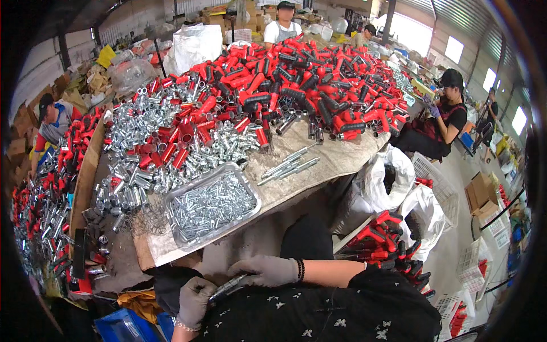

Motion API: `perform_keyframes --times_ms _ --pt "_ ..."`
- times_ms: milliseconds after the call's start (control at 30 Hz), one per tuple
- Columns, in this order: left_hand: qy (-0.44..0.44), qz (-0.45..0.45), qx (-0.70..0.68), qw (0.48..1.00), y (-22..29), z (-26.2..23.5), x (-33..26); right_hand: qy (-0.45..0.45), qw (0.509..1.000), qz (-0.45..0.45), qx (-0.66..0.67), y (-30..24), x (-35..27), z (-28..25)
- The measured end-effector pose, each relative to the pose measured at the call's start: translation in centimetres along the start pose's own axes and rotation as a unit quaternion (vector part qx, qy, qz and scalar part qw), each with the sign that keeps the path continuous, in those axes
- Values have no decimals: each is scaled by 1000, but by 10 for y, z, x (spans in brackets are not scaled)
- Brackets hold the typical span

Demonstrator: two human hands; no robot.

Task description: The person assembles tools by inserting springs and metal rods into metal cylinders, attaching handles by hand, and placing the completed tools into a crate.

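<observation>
Both gloved hands close on one slim metal rod low over the lap, the left hand gripping its lower end, the right hand its upper end, below the tabletop and its tray of screws.

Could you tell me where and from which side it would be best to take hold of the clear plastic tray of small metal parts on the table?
Probably by the long rims of the clear plastic tray with both hands, coming from the near edge of the table. It lies flat, loaded with loose small metal parts, so lifting one corner would likely tip it and spill them.
</observation>
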State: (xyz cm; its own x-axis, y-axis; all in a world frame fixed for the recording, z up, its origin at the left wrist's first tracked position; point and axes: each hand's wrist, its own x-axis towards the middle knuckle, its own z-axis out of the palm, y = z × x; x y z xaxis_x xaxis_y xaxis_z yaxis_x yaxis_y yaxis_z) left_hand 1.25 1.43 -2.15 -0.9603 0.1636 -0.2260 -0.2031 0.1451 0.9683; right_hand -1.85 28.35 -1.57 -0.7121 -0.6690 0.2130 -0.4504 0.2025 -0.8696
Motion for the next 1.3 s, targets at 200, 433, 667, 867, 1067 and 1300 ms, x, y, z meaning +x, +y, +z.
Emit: perform_keyframes --times_ms 200,433,667,867,1067,1300 --pt "-40 64 -12 997 16 19 16 -61 993 98 26 28 -1 -4" --pt "-124 5 10 992 11 21 27 -129 979 128 -89 27 -9 -4" --pt "-161 -25 108 981 17 9 38 -24 985 164 50 21 -13 -9" --pt "-198 18 57 978 22 14 49 -11 976 198 -90 12 -4 -25" --pt "-80 -23 -7 997 18 -18 30 241 942 225 -62 4 34 -137" --pt "-49 -113 -74 990 22 -34 8 451 823 219 -266 127 86 -331"
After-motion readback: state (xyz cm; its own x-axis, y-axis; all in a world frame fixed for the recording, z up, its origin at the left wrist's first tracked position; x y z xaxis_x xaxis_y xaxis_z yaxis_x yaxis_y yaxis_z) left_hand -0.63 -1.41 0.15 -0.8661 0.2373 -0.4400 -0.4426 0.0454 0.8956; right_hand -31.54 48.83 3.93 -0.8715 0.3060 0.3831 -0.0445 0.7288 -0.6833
